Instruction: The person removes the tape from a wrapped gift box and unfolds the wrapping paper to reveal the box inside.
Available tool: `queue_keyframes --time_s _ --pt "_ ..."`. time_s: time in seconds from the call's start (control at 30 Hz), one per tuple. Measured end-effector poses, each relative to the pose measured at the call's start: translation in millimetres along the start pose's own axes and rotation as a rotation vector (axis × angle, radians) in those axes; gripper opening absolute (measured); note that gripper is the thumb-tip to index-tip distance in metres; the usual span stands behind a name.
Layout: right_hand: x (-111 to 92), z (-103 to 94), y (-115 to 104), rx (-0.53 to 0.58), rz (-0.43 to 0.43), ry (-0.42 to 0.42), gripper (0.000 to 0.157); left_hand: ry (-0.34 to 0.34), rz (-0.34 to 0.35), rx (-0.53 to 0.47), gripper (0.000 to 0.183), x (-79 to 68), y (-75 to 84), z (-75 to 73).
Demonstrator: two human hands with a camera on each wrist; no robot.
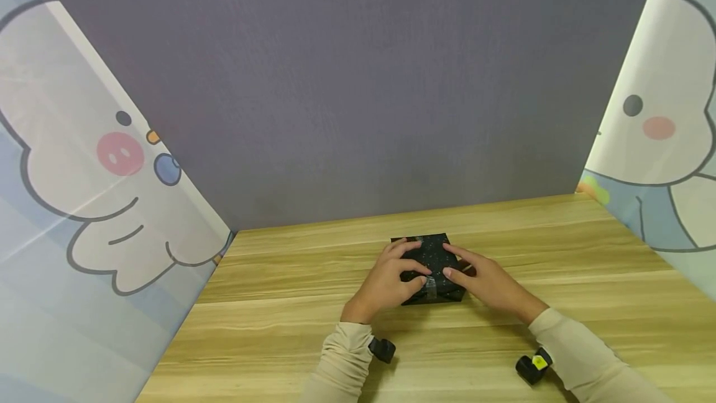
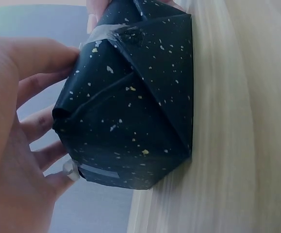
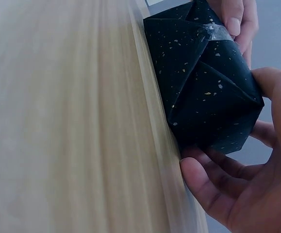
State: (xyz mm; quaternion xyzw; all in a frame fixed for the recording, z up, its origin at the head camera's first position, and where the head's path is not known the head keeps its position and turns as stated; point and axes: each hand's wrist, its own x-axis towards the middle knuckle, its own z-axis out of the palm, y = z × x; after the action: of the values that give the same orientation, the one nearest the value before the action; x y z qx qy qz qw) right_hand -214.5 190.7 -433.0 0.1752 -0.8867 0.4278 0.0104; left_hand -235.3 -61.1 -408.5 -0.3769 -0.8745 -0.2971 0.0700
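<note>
Sleeves: cream (image 1: 593, 353), one on each arm, nearest the head view.
Wrist devices: small and black (image 1: 383, 350), one at each wrist; the right one bore a yellow label (image 1: 539, 362).
Left hand (image 1: 391, 278): fingers apart and gently bent, tips resting on the left part of the package top, thumb beside the near-edge tape; not wrapped round anything.
Right hand (image 1: 492, 282): holding the package's right side, thumb and forefinger on top, the other fingers curled down along the side, lowest one close to the bench.
Package: black, speckled (image 1: 433, 254), flat on the bench between both hands.
Near end: folded flaps (image 2: 159, 58) slanted across one another; clear tape (image 1: 431, 288) ran from the top over the near edge onto them.
Left end: a dull, glossy strip (image 2: 99, 171) lay on it, probably more tape.
Done, by my reading: paper closed over the visible faces, near end folded in and taped.
Left to do, as judged: perhaps smoothing the tape and flattening the near end, where one fold (image 2: 62, 112) stood a little loose. Far end and underside hidden, so could not tell whether they were fastened.
Bench: pale wood grain (image 1: 268, 303), running back beyond the package.
Backdrop: plain grey panel (image 1: 363, 79) behind the bench, cartoon-printed sheets (image 1: 665, 160) at either side.
</note>
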Motion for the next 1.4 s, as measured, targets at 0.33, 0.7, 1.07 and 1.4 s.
queue_keyframes --time_s 0.33,0.7,1.07,1.4 --pt "0.4 0.1 -0.4 -0.007 0.002 0.003 0.067 -0.026 -0.053 -0.01 0.01 1.2 5.4 0.1" --pt "-0.3 0.1 -1.0 -0.001 -0.007 -0.002 0.066 -0.039 -0.035 -0.005 0.011 3.3 12.1 -2.2" --pt "0.5 1.1 1.4 0.015 0.02 -0.001 0.067 -0.046 -0.022 0.005 0.013 1.8 14.9 -3.2" --pt "0.5 1.4 2.7 0.009 0.016 -0.002 0.068 -0.023 -0.013 0.076 0.013 0.5 21.2 -5.6"
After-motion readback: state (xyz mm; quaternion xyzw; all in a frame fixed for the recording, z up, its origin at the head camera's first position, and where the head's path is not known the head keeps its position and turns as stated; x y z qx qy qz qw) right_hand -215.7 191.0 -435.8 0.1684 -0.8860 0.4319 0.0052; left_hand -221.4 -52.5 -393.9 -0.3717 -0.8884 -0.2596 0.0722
